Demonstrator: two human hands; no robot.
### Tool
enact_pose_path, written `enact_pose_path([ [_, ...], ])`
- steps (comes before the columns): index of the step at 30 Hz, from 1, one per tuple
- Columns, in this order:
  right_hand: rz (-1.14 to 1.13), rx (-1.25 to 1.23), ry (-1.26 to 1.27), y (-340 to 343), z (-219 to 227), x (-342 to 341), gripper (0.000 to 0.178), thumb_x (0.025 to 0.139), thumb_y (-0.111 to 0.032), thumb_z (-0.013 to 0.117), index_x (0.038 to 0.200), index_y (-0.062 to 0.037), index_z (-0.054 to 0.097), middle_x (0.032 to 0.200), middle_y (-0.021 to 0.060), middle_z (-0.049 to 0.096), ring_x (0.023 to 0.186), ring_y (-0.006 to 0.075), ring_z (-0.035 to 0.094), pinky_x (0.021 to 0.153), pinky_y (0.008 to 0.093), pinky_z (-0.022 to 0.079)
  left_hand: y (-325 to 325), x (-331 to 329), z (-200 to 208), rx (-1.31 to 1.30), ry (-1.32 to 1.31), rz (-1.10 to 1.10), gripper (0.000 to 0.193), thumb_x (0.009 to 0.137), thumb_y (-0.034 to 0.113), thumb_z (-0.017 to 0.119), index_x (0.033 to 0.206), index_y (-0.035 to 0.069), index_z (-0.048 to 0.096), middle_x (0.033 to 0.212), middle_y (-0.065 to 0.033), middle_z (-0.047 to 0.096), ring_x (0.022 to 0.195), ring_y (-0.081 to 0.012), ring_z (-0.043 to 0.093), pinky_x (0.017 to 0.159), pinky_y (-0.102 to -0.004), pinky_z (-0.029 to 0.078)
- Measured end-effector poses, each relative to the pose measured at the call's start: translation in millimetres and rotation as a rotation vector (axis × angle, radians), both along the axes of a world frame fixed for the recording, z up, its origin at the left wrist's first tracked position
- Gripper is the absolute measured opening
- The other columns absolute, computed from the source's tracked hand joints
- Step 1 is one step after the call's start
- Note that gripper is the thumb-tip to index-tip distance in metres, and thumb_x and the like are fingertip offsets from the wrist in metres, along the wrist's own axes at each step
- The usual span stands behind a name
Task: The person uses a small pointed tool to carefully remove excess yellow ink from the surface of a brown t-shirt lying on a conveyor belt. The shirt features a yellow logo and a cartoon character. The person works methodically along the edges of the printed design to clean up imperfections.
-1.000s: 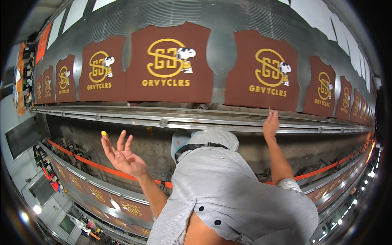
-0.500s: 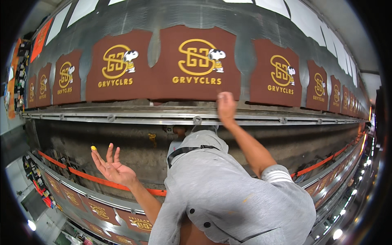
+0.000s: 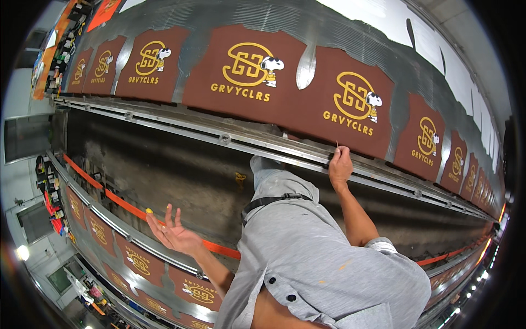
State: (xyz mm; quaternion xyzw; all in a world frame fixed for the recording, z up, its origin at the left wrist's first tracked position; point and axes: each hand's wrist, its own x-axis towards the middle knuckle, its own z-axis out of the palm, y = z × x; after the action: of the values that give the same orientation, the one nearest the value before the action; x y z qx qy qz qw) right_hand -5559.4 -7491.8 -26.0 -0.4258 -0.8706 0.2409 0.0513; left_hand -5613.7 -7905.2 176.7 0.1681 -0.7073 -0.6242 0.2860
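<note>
At 3 o'clock, the person's right hand [image 3: 341, 165] has thumb and fingers pinched together on a thin, pin-like item [image 3: 337, 144] — too small to identify with certainty — just beside the lower edge of a brown fabric panel [image 3: 350, 98] at 2 o'clock. This panel, printed in gold with a white cartoon dog [image 3: 373, 104], lies flat on a grey worktop [image 3: 307, 71] among matching panels [image 3: 241, 66]. At 8 o'clock, the left hand [image 3: 179, 237] hangs palm-up, fingers apart, with yellow on one fingertip [image 3: 149, 210].

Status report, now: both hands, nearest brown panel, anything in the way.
Left hand open, nothing visible in it. Right hand pinching thin sliver near lower edge of brown panel. Panel flat, uncovered; nothing seen blocking it.
</note>
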Motion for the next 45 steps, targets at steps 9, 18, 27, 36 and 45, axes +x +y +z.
enact_pose_path([
  [9, -0.130, 0.124, -0.061, -5, -1, -5, 0.016, 0.103, -0.025, 0.052, 0.107, -0.0125, 0.060, 0.091, 0.0168, 0.071, 0.085, 0.0436, 0.067, 0.072, 0.0520, 0.050, -27, -121, -15, -0.029, 0.025, -0.179, 0.066, 0.103, 0.038, 0.051, 0.154, 0.001, 0.033, 0.159, -0.0154, 0.038, 0.117, -0.0395, 0.062, 0.089, -0.0434, 0.057],
  [18, -0.321, 0.162, 0.020, -3, -15, -3, 0.013, 0.101, -0.018, 0.056, 0.107, -0.0077, 0.061, 0.092, 0.0181, 0.070, 0.085, 0.0408, 0.067, 0.073, 0.0470, 0.050, -83, -262, -32, -0.121, -0.089, -0.345, 0.067, 0.105, 0.041, 0.046, 0.155, -0.001, 0.031, 0.159, -0.0168, 0.037, 0.117, -0.0401, 0.063, 0.089, -0.0438, 0.057],
  [27, -0.516, 0.173, 0.416, -87, -20, -149, 0.022, 0.103, -0.020, 0.054, 0.107, 0.0006, 0.061, 0.094, 0.0137, 0.066, 0.088, 0.0276, 0.063, 0.082, 0.0400, 0.049, -146, -370, -37, 0.129, 0.084, -0.596, 0.063, 0.101, 0.022, 0.050, 0.154, -0.005, 0.028, 0.160, -0.0246, 0.030, 0.117, -0.0393, 0.064, 0.086, -0.0433, 0.061],
  [36, 0.033, -0.555, 0.502, -433, -20, -373, 0.007, 0.101, -0.011, 0.058, 0.101, -0.0044, 0.059, 0.070, 0.0087, 0.061, 0.063, 0.0173, 0.062, 0.059, 0.0348, 0.050, -318, -413, -35, 0.057, 0.137, -0.472, 0.058, 0.104, 0.025, 0.046, 0.153, -0.002, 0.032, 0.159, -0.0221, 0.034, 0.117, -0.0411, 0.063, 0.087, -0.0447, 0.061],
  [45, 0.066, -0.054, 0.177, -494, -28, -400, 0.012, 0.102, -0.020, 0.053, 0.109, -0.0100, 0.055, 0.086, 0.0260, 0.067, 0.083, 0.0504, 0.063, 0.068, 0.0565, 0.048, -507, -388, -17, 0.037, -0.006, 0.000, 0.059, 0.104, 0.031, 0.046, 0.154, 0.001, 0.034, 0.158, -0.0136, 0.039, 0.123, -0.0397, 0.061, 0.096, -0.0494, 0.055],
])
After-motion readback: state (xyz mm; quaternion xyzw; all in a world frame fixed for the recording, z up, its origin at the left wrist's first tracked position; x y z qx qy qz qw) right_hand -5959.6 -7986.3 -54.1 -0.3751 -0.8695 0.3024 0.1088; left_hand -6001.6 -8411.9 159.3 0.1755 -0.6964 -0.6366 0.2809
